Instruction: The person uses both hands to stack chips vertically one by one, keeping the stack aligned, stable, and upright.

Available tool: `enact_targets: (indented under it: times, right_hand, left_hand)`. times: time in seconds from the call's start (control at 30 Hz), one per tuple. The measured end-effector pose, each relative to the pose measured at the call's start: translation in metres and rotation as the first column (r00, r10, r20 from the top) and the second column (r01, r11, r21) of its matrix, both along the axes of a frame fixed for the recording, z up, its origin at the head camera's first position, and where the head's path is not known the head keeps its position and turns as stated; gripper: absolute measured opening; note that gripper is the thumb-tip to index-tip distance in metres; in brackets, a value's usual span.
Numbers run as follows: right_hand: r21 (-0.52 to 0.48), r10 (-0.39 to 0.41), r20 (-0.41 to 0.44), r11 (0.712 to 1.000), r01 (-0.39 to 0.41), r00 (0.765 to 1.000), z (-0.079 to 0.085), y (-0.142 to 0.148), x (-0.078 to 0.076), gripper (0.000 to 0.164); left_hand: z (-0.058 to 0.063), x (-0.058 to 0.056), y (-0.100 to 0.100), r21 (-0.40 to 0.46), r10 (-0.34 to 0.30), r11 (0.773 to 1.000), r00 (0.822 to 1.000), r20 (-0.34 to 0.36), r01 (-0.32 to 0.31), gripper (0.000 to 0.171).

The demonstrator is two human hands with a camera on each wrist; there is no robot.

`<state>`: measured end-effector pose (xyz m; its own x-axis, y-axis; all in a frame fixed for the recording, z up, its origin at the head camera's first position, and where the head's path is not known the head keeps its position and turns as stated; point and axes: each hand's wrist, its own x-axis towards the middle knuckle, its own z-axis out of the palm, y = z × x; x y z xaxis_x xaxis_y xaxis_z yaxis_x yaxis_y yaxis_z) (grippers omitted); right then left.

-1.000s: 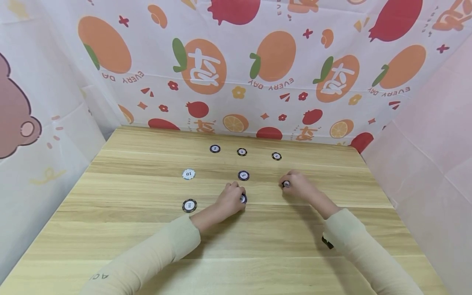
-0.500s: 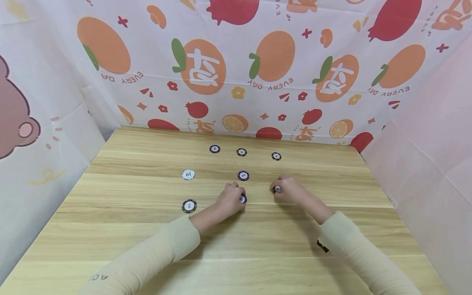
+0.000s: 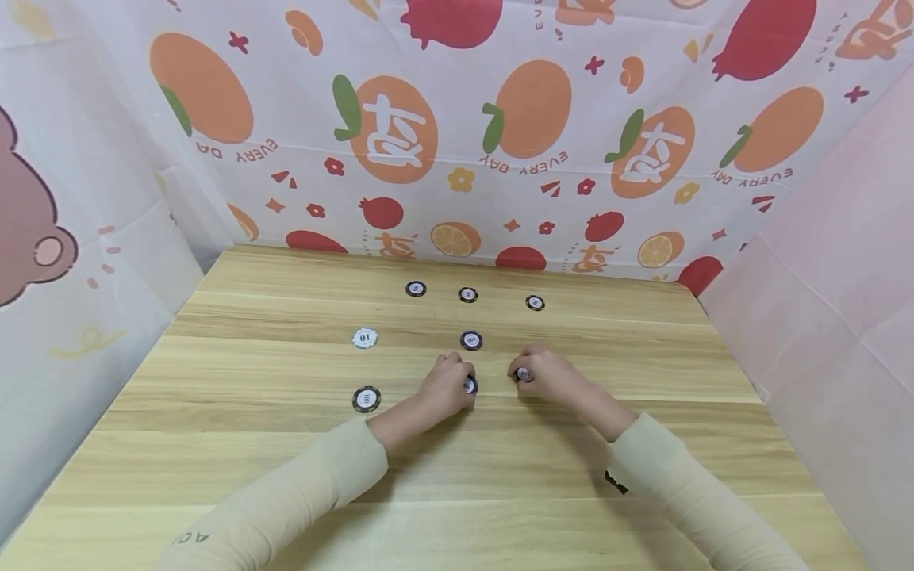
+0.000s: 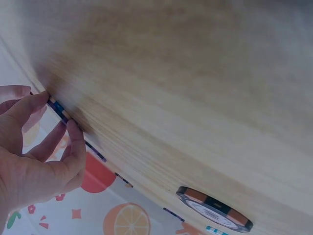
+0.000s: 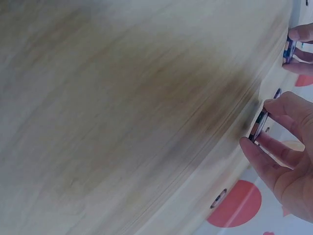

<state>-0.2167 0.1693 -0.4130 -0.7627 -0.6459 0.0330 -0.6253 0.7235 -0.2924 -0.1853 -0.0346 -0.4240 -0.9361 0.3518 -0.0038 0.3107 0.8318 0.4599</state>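
Note:
My left hand (image 3: 444,387) pinches a dark-edged poker chip (image 3: 470,385) flat at the tabletop, near the middle. The left wrist view shows its thumb and a finger at opposite edges of that chip (image 4: 58,109). To the right, my right hand (image 3: 553,377) pinches another poker chip (image 3: 524,374) by its rim, a short gap from the left hand's. In the right wrist view this chip (image 5: 258,126) sits between thumb and fingertips, low over the wood. A purple-edged chip (image 3: 471,340) lies just beyond the left hand.
A white chip marked 10 (image 3: 365,338) and a black chip marked 100 (image 3: 367,399) lie left. Along the back are three dark chips, including the rightmost chip (image 3: 535,303). A dark object (image 3: 616,482) peeks out beside the right sleeve. Printed curtains (image 3: 457,182) border the wooden table (image 3: 457,523).
My right hand has slid left and slightly nearer with its poker chip, closing toward the left hand. The left hand and its chip have stayed in place.

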Motion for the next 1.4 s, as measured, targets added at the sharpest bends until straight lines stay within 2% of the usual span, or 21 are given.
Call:
enact_targets:
  times: [0.43, 0.93, 1.13, 1.27, 1.3, 1.4]
  right_hand:
    - [-0.041, 0.084, -0.014, 0.996, -0.085, 0.996, 0.002, -0.016, 0.007, 0.020]
    - [-0.023, 0.110, -0.026, 0.994, -0.110, 0.994, 0.004, -0.031, 0.012, 0.020]
    - [-0.005, 0.143, -0.059, 0.990, -0.144, 0.988, 0.004, -0.039, 0.014, 0.021]
    - [-0.018, 0.160, -0.075, 0.987, -0.162, 0.984, 0.004, -0.045, 0.014, 0.021]
    - [-0.018, 0.161, -0.075, 0.987, -0.163, 0.984, 0.004, -0.047, 0.015, 0.022]
    - [-0.020, 0.171, -0.080, 0.985, -0.173, 0.982, 0.003, -0.052, 0.015, 0.022]
  left_hand:
    - [0.001, 0.001, 0.000, -0.019, -0.006, 1.000, 1.000, 0.008, 0.006, 0.020]
    - [-0.002, 0.002, -0.002, -0.021, -0.014, 1.000, 1.000, -0.013, 0.014, 0.028]
    - [-0.003, 0.002, -0.002, 0.019, -0.010, 1.000, 1.000, -0.023, 0.011, 0.026]
    - [-0.010, -0.002, -0.006, 0.065, -0.036, 0.997, 0.998, -0.055, 0.040, 0.026]
    - [-0.022, -0.007, -0.008, 0.083, -0.058, 0.994, 0.994, -0.097, 0.066, 0.027]
    - [-0.027, -0.009, -0.012, 0.127, -0.074, 0.988, 0.992, -0.102, 0.087, 0.033]
